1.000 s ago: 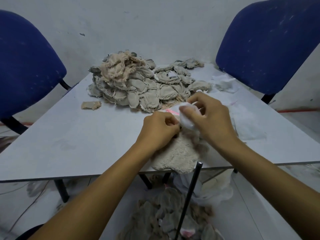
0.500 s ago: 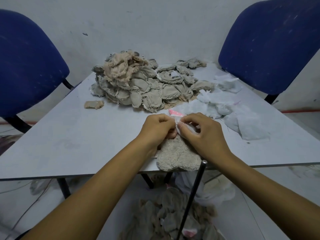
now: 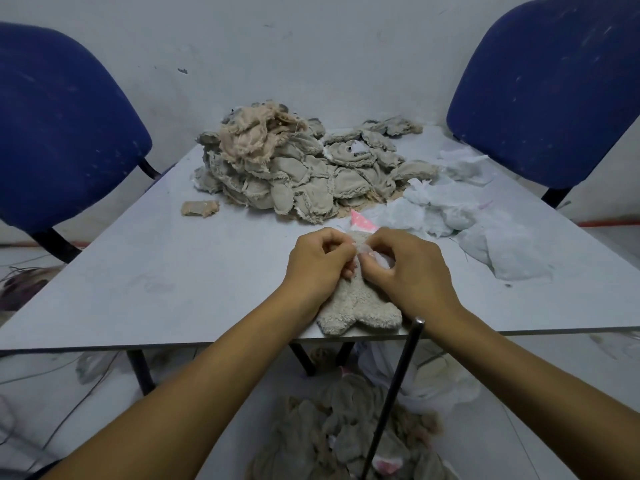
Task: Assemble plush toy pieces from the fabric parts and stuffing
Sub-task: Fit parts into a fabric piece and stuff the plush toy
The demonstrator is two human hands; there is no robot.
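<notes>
Pinching fluffy beige plush toy body [image 3: 360, 306] w/ left hand [image 3: 320, 263] | right hand [image 3: 410, 268] grip: white stuffing wad [image 3: 382, 260] | on grey tabletop [image 3: 173, 271]

Head view, the only one: we look from our own head forward and down, wide-angle, across the table [image 3: 145, 278] to the wall. Our hands sit close at centre frame; two blue chairs [image 3: 65, 133] flank the far edge; floor beneath shows below.
</notes>
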